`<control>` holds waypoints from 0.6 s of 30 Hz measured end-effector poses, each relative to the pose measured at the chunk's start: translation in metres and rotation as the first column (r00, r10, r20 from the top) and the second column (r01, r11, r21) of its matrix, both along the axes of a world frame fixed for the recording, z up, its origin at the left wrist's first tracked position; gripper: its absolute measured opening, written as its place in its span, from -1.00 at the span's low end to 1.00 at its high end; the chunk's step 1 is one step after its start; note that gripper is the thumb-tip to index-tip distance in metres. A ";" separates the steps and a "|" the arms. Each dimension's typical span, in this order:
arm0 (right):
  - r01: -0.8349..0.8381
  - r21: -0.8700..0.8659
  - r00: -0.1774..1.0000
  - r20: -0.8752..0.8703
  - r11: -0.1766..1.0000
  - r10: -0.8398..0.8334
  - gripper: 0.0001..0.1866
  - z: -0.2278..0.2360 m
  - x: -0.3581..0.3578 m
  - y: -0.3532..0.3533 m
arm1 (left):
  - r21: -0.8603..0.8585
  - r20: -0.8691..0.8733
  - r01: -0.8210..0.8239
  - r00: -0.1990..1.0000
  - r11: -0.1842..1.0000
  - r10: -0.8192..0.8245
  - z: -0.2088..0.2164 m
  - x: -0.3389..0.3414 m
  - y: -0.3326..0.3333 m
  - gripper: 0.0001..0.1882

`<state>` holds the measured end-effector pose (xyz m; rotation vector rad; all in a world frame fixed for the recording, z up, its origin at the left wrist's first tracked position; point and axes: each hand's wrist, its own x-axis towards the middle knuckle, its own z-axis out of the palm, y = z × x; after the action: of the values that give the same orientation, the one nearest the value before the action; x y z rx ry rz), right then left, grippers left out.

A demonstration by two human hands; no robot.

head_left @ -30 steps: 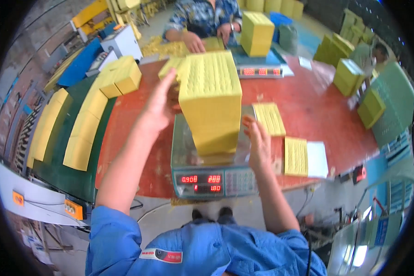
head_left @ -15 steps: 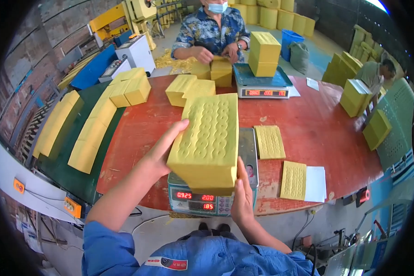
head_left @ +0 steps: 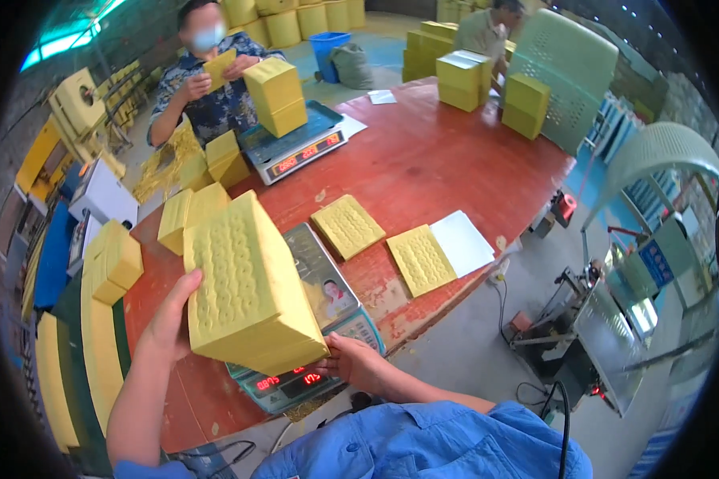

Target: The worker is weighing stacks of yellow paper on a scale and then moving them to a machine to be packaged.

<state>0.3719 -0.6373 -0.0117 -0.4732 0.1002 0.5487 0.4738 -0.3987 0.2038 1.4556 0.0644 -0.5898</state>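
Between my two hands is a thick block of yellow embossed paper (head_left: 248,287), tilted, with its ring-patterned top toward me. My left hand (head_left: 172,315) grips its left side, thumb up on the edge. At the lower right corner, my right hand (head_left: 350,359) holds it from beside and below; some of those fingers are hidden. Under the block is a digital scale (head_left: 319,271) with lit red figures; whether the block touches its plate I cannot tell. Just right of the scale lies a thin yellow embossed stack (head_left: 347,226), and another (head_left: 422,259) beside white paper (head_left: 462,243).
Across the red table (head_left: 423,168), a masked co-worker (head_left: 212,80) holds up a small yellow stack (head_left: 218,70). A second scale (head_left: 295,148) bears yellow blocks (head_left: 276,96). More blocks (head_left: 112,259) line the left side. A pale green chair (head_left: 563,72) stands at the far right.
My view has swung to the right. The block has tilted and shifted left, my right hand now lower on its corner. The co-worker has lifted a small yellow stack.
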 end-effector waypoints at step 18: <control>0.545 -0.517 0.831 0.224 0.661 -0.510 -0.57 0.009 0.057 -0.305 | -0.430 0.008 0.211 0.973 0.878 -0.229 -0.052 0.042 -0.287 -0.39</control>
<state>0.4288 -0.9423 -0.0027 -1.0035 0.3402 -0.0991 0.5162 -0.6857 0.1521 1.0241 -0.1921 -0.7682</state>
